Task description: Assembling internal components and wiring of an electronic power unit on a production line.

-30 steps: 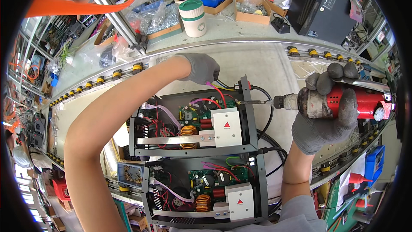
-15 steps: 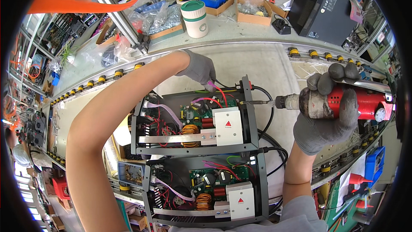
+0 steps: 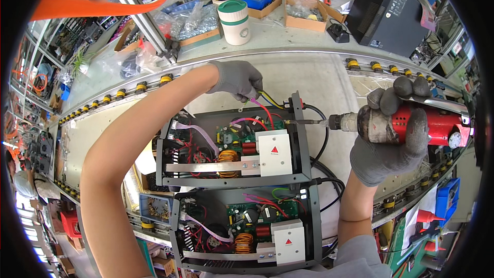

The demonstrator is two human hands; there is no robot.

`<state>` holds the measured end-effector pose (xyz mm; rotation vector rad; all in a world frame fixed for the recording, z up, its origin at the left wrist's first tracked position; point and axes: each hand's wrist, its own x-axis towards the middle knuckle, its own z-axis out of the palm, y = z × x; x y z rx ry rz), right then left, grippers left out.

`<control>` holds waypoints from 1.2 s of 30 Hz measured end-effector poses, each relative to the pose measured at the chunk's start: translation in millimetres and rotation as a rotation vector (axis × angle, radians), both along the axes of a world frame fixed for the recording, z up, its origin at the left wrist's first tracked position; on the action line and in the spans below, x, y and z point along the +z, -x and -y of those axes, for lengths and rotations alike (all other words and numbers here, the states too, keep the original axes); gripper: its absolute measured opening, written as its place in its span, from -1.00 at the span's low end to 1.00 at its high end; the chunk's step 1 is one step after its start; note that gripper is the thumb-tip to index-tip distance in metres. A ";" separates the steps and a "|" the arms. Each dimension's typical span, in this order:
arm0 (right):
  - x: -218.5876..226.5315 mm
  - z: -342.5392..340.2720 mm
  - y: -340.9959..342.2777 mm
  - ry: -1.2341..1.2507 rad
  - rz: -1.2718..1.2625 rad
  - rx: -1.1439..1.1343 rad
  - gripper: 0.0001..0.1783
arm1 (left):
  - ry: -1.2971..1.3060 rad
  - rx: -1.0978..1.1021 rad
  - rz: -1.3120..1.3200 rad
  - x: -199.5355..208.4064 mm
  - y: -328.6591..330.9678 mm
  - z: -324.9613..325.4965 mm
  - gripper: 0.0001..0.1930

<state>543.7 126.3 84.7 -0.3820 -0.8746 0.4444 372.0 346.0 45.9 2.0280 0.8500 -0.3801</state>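
Above the far edge of the upper chassis (image 3: pixel 226 180), the left hand (image 3: pixel 235 79) pinches the purple-sleeved end of a red wire (image 3: pixel 269 111); a yellow-green wire (image 3: pixel 271 100), which lay low along that edge half a second ago, now arches up to the fingers; this suggests several leads being gathered, not yet fastened, though the glove hides exactly which are gripped. Wrapped around a red power driver (image 3: pixel 401 121), the right hand (image 3: pixel 381 159) has scarcely moved; the bit (image 3: pixel 309 122) points left at the chassis's end wall, so the driver seems to be waiting on the wires; the chassis sits open-topped on the pale worktop (image 3: pixel 303 72), a second chassis (image 3: pixel 313 226) just beside it, nearer the person.
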 end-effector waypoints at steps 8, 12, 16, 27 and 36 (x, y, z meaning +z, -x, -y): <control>-4.1 -10.5 3.3 0.049 -0.015 -0.042 -0.48 | 0.051 0.125 0.346 -19.2 -1.7 17.1 -0.78; -5.9 -17.9 7.9 0.128 0.039 -0.058 -0.52 | 0.147 0.217 0.493 -25.4 -0.5 29.1 -0.81; -7.7 -28.1 13.9 0.252 0.093 -0.134 -0.53 | 0.155 0.309 0.528 -34.6 -1.6 38.2 -0.83; -17.3 -37.8 23.7 0.244 0.148 0.022 -0.56 | 0.013 0.356 0.525 -60.1 5.5 34.4 -0.85; -22.8 -46.2 33.6 0.298 0.362 -0.036 -0.49 | -0.050 0.254 0.549 -66.9 9.8 39.3 -0.78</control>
